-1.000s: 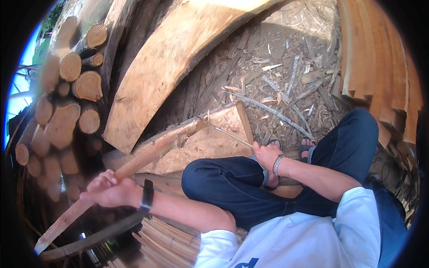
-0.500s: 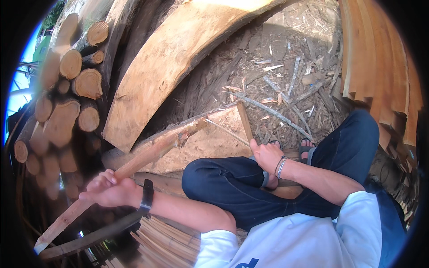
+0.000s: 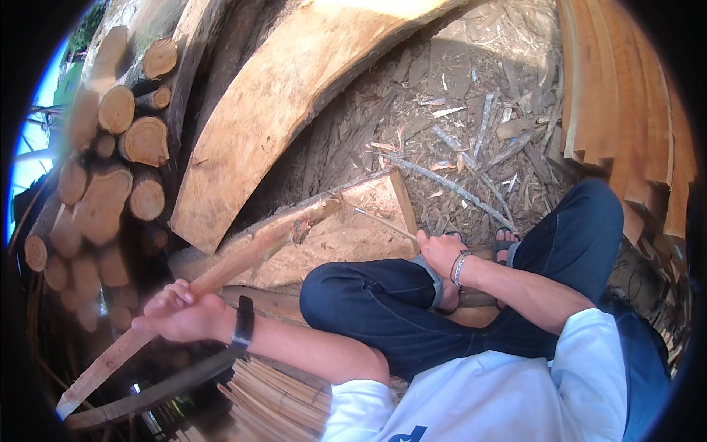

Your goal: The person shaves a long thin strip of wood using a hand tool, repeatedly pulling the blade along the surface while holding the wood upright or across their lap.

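Left hand fisted around long wooden stick, lower left; right hand pinching thin strip at centre, on plank.

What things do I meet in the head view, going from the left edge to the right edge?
Stacked logs → left hand gripping a long wooden stick → wide curved plank → right hand → sandalled foot → upright thin slats.

The ground is dirt covered with wood chips and thin sticks. A big curved plank and a flat board lie on it.
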A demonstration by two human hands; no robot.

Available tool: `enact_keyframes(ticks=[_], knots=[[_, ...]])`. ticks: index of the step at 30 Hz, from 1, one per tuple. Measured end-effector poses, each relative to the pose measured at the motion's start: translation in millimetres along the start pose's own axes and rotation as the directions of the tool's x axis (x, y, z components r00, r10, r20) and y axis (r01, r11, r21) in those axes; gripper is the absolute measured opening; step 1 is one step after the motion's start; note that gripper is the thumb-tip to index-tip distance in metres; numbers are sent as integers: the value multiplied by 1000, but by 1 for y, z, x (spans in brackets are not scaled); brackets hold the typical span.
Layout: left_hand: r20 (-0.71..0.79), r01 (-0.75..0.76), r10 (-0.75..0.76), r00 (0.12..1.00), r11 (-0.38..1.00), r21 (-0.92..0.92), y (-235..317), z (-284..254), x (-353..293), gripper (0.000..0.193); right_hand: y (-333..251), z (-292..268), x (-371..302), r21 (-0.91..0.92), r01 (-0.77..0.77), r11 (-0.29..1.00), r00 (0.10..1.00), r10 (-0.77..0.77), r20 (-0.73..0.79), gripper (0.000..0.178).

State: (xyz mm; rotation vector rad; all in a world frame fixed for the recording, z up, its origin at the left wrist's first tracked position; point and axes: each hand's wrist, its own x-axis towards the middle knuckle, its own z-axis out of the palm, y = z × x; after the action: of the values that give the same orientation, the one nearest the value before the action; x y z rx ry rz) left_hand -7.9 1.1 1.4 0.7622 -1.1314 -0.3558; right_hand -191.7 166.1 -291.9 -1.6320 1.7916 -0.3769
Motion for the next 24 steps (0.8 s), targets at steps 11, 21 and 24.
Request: enact_keyframes(ticks=[11, 21, 24], knots=[[-1, -3, 3, 1000, 1000, 3, 0, -5, 3, 54, -9, -3, -3, -42, 4, 999, 999, -3, 39, 15], [0, 11, -11, 1000, 1000, 9, -1, -6, 4, 54, -24, -23, -10, 168, 1, 986, 998, -11, 59, 19], [1, 8, -8, 1000, 1000, 14, 0, -5, 3, 54, -32, -33, -13, 207, 10, 978, 1000, -9, -6, 18]])
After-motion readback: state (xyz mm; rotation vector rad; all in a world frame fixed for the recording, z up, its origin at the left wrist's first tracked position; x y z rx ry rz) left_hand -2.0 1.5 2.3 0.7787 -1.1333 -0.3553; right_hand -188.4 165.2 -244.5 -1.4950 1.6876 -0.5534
